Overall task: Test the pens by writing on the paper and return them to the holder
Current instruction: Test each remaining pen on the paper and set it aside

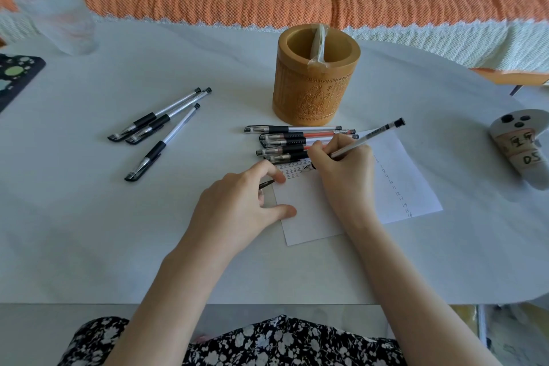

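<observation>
right hand (344, 178) grips clear pen (368, 135) | left hand (237, 202) pinches cap (266, 184) | carved round holder (315, 92)

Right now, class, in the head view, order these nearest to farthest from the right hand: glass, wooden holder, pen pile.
1. pen pile, just left of the right hand.
2. wooden holder, behind the pile.
3. glass, far left corner.

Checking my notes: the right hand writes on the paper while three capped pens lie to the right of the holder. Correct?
No: the head view shows the three capped pens lying to the left of the holder, not the right. The right hand does write on the paper.
</observation>
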